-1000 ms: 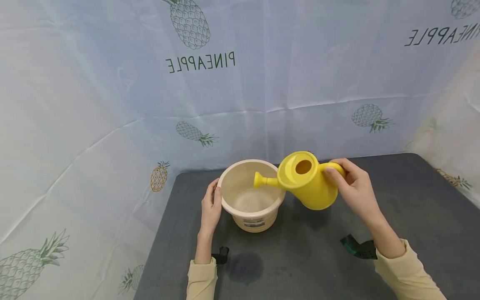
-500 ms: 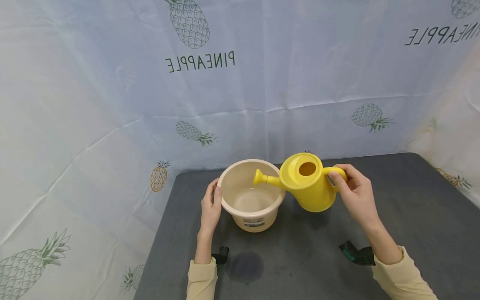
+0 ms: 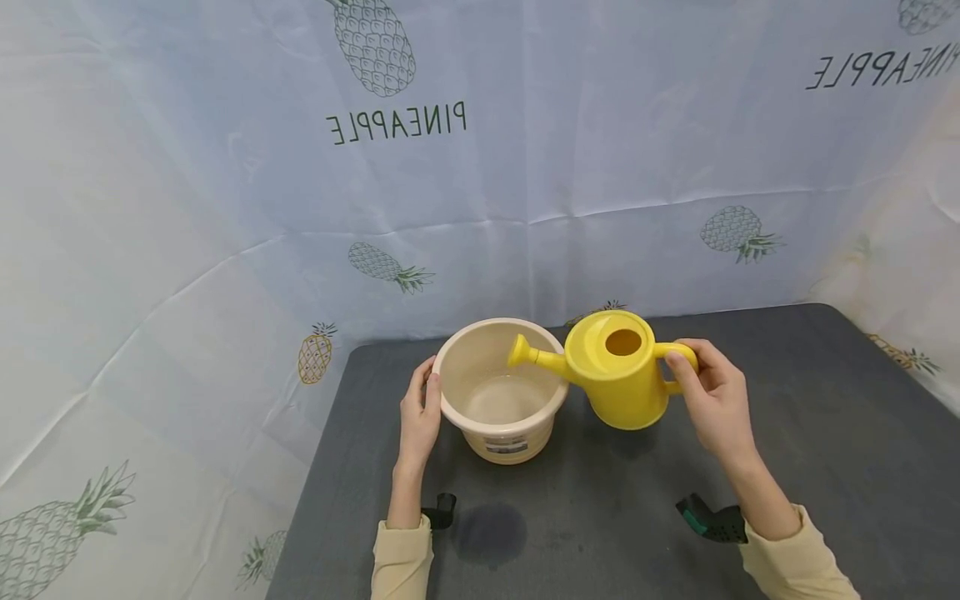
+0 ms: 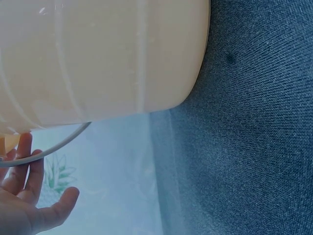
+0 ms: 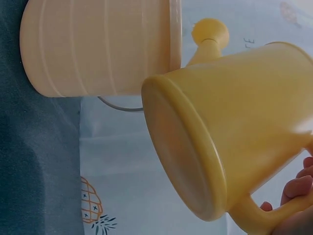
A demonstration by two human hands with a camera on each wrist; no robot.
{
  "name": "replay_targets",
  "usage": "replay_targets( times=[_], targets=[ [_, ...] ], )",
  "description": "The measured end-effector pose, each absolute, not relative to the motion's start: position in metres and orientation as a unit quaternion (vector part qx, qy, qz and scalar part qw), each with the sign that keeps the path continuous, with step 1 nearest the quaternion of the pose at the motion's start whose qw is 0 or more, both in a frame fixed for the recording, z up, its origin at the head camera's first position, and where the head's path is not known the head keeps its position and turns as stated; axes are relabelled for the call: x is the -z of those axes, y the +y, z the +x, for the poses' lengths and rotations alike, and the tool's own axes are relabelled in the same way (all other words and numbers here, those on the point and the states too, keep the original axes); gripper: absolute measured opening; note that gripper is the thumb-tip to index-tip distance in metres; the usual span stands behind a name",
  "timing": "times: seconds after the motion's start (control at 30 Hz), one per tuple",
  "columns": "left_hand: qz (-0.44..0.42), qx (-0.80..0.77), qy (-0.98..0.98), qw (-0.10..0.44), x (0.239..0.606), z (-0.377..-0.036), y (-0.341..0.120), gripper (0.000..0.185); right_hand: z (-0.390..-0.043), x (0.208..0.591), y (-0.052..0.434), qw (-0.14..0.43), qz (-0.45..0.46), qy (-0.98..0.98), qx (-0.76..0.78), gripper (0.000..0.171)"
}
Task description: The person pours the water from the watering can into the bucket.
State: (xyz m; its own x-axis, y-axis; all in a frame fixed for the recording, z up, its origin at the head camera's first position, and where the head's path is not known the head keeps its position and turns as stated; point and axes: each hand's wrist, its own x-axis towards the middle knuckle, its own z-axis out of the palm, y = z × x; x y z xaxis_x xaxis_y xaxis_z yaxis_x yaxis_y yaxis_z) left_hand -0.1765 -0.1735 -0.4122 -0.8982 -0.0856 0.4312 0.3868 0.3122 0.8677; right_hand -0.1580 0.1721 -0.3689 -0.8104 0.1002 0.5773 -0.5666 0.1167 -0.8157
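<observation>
A cream plastic bucket [image 3: 498, 392] stands upright on the dark table, its wire handle [image 4: 66, 142] hanging at the side in the left wrist view. My left hand [image 3: 420, 417] rests against the left side of its rim, fingers fairly straight and touching the outside. To the right, my right hand [image 3: 716, 396] grips the handle of a yellow watering can [image 3: 622, 375]. Held above the table, the can is tilted slightly left. Its flared spout [image 5: 210, 34] reaches over the bucket's rim. Whether water is coming out cannot be seen.
A dark grey cloth covers the table [image 3: 600, 533], with a darker round patch [image 3: 491, 533] in front of the bucket. A pale curtain [image 3: 615, 150] printed with pineapples hangs behind and at the left. Black wrist-camera mounts [image 3: 712, 518] sit at both wrists.
My right hand has lowered slightly and turned the watering can more upright, so its base has swung down and left. The left hand and the bucket have stayed in place.
</observation>
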Motion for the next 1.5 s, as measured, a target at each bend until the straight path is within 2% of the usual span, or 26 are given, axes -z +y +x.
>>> replay_targets(
  times=[0.4,0.8,1.5],
  targets=[
    [-0.093,0.58,-0.785,0.199,0.412,-0.176,-0.173,0.038,-0.154,0.381,0.173,0.271,0.113,-0.7,-0.651,0.011],
    [-0.089,0.583,-0.783,0.198,0.411,-0.176,-0.173,0.038,-0.15,0.391,0.174,0.267,0.097,-0.651,-0.704,0.011],
    [-0.099,0.578,-0.781,0.214,0.412,-0.176,-0.173,0.037,-0.148,0.405,0.175,0.276,0.119,-0.587,-0.751,0.012]
  ],
)
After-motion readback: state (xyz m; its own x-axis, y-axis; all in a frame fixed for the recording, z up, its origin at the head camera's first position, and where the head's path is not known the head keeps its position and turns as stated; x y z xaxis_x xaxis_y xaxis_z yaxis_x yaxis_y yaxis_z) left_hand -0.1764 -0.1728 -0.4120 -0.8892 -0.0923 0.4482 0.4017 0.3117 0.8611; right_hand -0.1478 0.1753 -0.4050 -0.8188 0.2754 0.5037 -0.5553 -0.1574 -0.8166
